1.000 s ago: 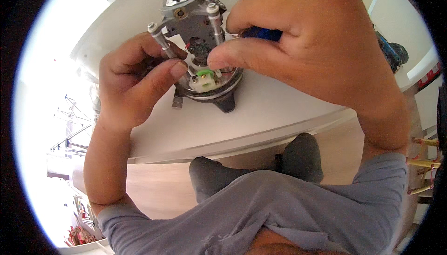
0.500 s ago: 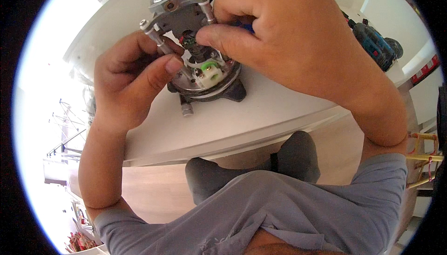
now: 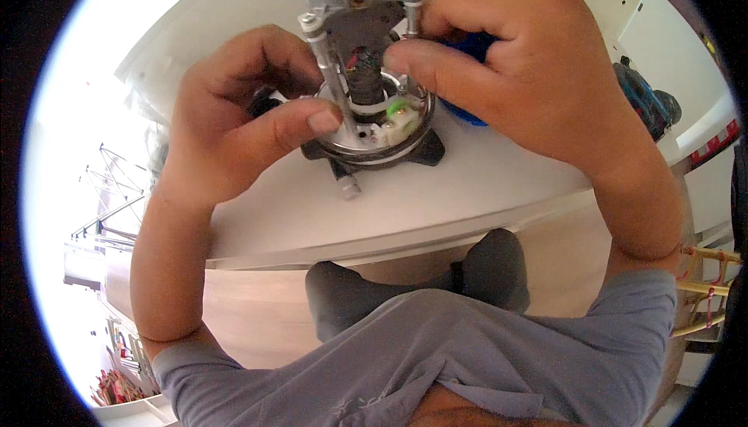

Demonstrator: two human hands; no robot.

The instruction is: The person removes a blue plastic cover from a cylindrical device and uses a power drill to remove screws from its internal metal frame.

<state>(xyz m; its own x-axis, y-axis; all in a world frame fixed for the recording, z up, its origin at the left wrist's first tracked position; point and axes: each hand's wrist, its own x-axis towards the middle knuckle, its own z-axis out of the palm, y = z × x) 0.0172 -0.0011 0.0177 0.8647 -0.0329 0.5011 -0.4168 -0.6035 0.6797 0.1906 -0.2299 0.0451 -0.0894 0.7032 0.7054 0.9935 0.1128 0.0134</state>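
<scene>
An opened metal instrument (image 3: 362, 76) stands upright on the white table. It has a round silver base, slim upright posts, a round disc on top and dark feet below. A white block with a bright green part (image 3: 401, 119) sits on its base ring. My left hand (image 3: 241, 107) grips its left side, thumb by the base ring and fingers behind the left post. My right hand (image 3: 499, 61) closes on its right side at the right post, thumb toward the dark core. The right fingertips are partly hidden behind the post.
A blue object (image 3: 466, 115) shows partly behind my right hand. Farther right lies a blue and black tool (image 3: 643, 100). The white table's (image 3: 389, 209) near edge curves in front of my knees. Wooden rods (image 3: 709, 291) stand at the far right.
The instrument sits farther right and slightly lower in the picture, with both hands still at it. More of the blue object shows beside my right hand.
</scene>
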